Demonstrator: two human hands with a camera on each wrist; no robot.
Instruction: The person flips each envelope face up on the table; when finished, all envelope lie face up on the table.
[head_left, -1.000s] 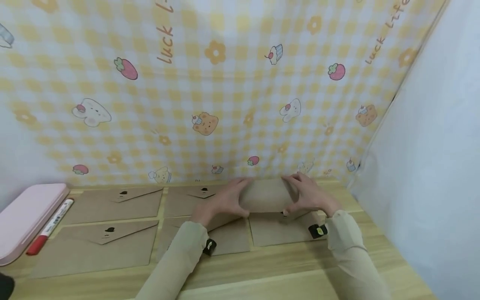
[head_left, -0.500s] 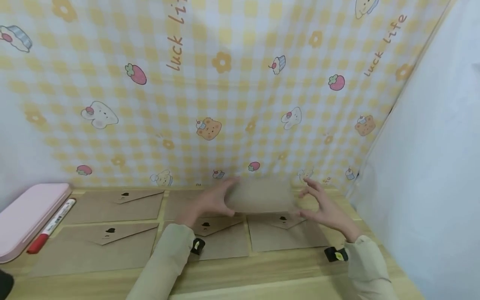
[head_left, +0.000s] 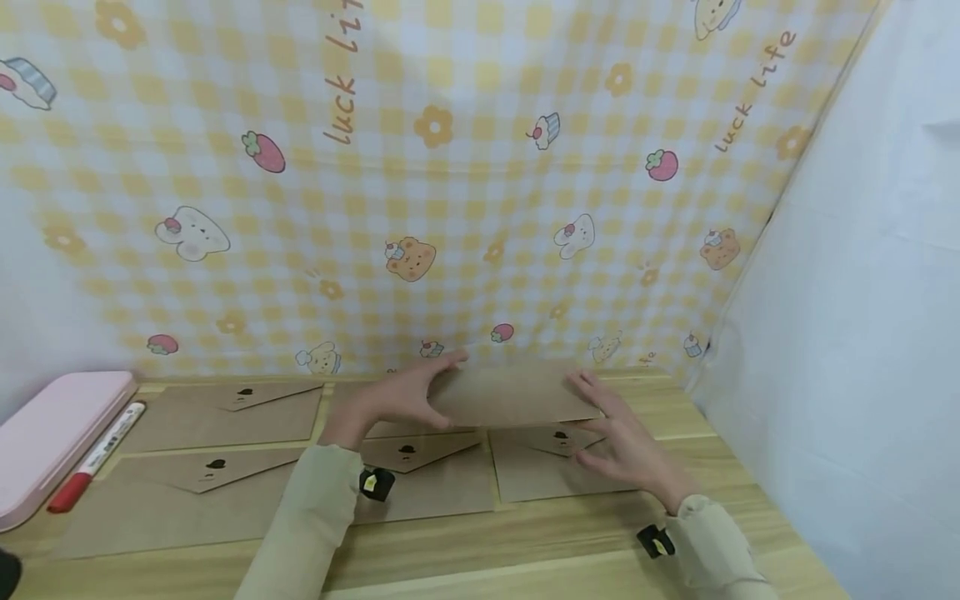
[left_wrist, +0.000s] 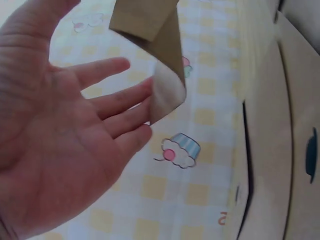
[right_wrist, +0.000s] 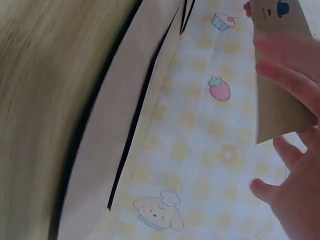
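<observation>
A brown kraft-paper envelope [head_left: 517,396] is raised above the far side of the table. My left hand [head_left: 397,400] holds its left end between thumb and fingers, and the paper bends near the fingertips in the left wrist view. At the other end my right hand [head_left: 626,446] has its fingers spread, some overlapping the envelope [right_wrist: 280,110] in the right wrist view, where they are blurred. A small dark hat print shows on the flap side there. Below lies another envelope [head_left: 555,479], flap up, partly covered by the right hand.
More flap-up envelopes lie in two rows: one in the front middle [head_left: 427,487], one front left [head_left: 165,508], one back left [head_left: 225,421]. A red-capped marker [head_left: 97,454] and a pink case [head_left: 63,442] sit far left. A checked cloth [head_left: 450,192] hangs behind the wooden table [head_left: 465,554].
The envelope has moved left in my left hand. My right hand lets go of its right end, draws back to the right, then comes in again at that end.
</observation>
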